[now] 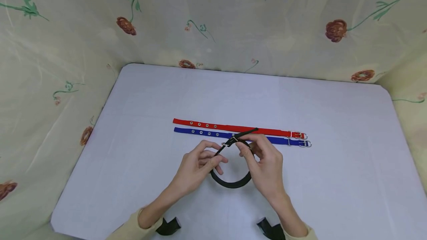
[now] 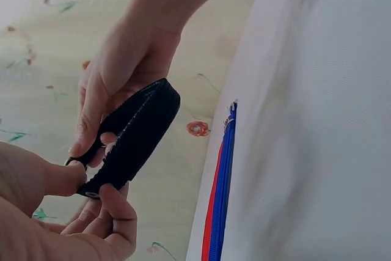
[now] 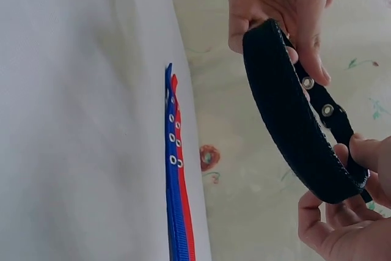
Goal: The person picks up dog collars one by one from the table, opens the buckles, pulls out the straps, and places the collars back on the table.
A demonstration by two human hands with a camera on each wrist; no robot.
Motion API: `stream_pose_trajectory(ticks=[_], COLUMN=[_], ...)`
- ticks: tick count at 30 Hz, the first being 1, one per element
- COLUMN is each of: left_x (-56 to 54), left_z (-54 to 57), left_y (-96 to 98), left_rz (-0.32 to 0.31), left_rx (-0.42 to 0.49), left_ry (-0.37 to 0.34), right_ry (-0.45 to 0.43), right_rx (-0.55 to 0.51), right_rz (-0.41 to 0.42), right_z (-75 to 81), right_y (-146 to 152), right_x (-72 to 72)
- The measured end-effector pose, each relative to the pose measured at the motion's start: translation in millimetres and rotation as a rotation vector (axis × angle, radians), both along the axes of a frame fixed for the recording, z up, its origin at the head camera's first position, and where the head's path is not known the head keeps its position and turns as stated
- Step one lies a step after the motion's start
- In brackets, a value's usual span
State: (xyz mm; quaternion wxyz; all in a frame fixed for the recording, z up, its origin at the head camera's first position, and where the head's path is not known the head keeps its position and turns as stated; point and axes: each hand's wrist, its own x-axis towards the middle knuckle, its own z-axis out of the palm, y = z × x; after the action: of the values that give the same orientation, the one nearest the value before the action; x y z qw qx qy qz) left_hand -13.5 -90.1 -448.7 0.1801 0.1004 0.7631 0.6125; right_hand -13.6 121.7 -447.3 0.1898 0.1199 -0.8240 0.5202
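Observation:
A black pet collar (image 1: 231, 185) is bent into a ring above the table, its loose tip poking out past the buckle (image 1: 230, 142). My left hand (image 1: 197, 166) pinches the left side of the ring between thumb and fingers. Near the buckle, the right hand (image 1: 267, 162) grips the strap with thumb and forefinger. Metal eyelets show on the black collar (image 3: 293, 120) in the right wrist view. Behind the hands, a red collar (image 1: 240, 127) and a blue collar (image 1: 200, 132) lie flat side by side; the black one partly covers the blue.
A white table (image 1: 133, 114) with rounded corners spreads under everything. Flower-printed curtain (image 1: 227, 17) hangs behind it and at both sides. Black straps with small devices (image 1: 168, 227) sit at both wrists, by the pale sleeves.

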Motion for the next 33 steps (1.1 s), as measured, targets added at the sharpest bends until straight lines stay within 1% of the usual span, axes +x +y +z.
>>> stream_pose_trajectory(ticks=[4,9,14,17,20,25,33], left_x=[-0.4,-0.8,-1.6,-1.9,-1.8,-1.5,-0.6], left_z=[-0.7,-0.3,2.0,3.4,4.2,5.2,5.8], left_y=[0.9,2.0,3.1,3.0,2.6,2.4,2.1], left_rz=[-0.015,-0.028,-0.041,-0.033,-0.02,-0.012,-0.007], left_rx=[-0.018,-0.019,-0.023,-0.006,0.013,0.026,0.032], left_ry=[-0.013,-0.021,-0.002,0.01,0.014,0.013,0.01], right_ry=[-0.001,-0.023,-0.055,-0.083,-0.112,-0.136,-0.139], right_rx=[-0.02,-0.02,-0.006,-0.013,-0.02,-0.004,0.009], right_rz=[0.0,0.006,0.043,0.074,0.088,0.083,0.078], right_z=[0.5,0.6,0.0,-0.5,-0.5,0.2,1.6], right_y=[1.8,2.2,-0.5,-2.7,-4.0,-4.3,-4.5], right_x=[-0.6,0.3,2.2,3.4,4.2,5.0,5.8])
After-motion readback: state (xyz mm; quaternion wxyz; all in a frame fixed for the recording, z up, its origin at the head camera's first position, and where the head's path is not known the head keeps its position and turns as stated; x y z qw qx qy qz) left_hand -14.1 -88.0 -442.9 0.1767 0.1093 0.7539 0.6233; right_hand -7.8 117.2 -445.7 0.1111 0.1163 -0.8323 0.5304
